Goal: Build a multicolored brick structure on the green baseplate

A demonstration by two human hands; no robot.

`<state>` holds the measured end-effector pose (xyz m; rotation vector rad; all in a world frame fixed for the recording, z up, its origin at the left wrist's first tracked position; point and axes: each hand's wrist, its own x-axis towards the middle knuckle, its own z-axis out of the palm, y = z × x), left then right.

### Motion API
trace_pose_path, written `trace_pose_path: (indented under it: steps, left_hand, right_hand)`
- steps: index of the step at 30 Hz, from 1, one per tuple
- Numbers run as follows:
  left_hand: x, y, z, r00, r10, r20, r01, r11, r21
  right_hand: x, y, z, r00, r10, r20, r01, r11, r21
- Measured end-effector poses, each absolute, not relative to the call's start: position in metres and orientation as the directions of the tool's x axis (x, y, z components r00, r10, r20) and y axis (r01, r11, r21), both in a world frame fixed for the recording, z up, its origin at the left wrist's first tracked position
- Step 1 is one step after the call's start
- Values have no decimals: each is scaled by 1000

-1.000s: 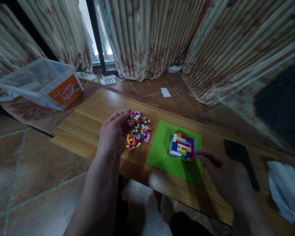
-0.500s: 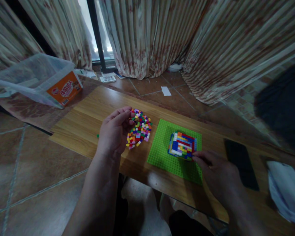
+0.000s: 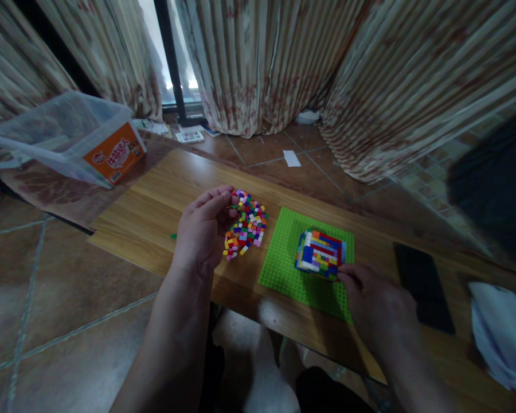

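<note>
On a green studded baseplate [image 3: 277, 261] stands a low block build [image 3: 321, 253] of many-coloured toy bricks. My right hand [image 3: 376, 301] is at its near right corner, thumb and forefinger pinched together and touching the edge; whatever lies between the tips is too small to make out. Left of the plate a loose pile of small coloured bricks [image 3: 250, 226] is spread on the wooden table [image 3: 155, 198]. My left hand [image 3: 204, 226] is held over the pile's left side, fingers curled and closed. Its fingertips partly cover the pile, and what they hold is unclear.
A clear plastic bin [image 3: 69, 135] with an orange label stands beyond the table's left end. Right of the baseplate lies a black phone-like slab [image 3: 423, 287], then a white bag-like bundle [image 3: 501, 332]. One green brick [image 3: 174, 236] lies left of my left hand.
My right hand has moved slightly left, up to the build's corner; the magenta bit seen by its fingertips earlier is now out of sight. My left hand stays nearly still.
</note>
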<state>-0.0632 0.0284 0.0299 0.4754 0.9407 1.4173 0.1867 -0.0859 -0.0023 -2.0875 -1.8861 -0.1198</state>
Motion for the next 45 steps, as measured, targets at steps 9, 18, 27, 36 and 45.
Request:
trace_pose_path:
  steps: [9, 18, 27, 36, 45]
  left_hand:
    - [-63, 27, 30, -102, 960, -259, -616, 143, 774]
    - [-63, 28, 31, -107, 958, -268, -617, 147, 773]
    - [-62, 28, 31, -116, 958, -262, -622, 136, 771]
    - [-62, 28, 29, -98, 961, -258, -617, 145, 774]
    - [-62, 28, 29, -86, 967, -240, -614, 138, 777]
  right_hand:
    - [176, -88, 1, 164, 939, 303, 980, -120, -160]
    - [180, -88, 0, 245, 943, 224, 938, -172, -299]
    - [198, -86, 2, 319, 944, 80, 822, -233, -520]
    - [200, -86, 7, 368, 929, 35, 783, -290, -550]
    - [200, -90, 10, 407, 911, 58, 705, -274, -654]
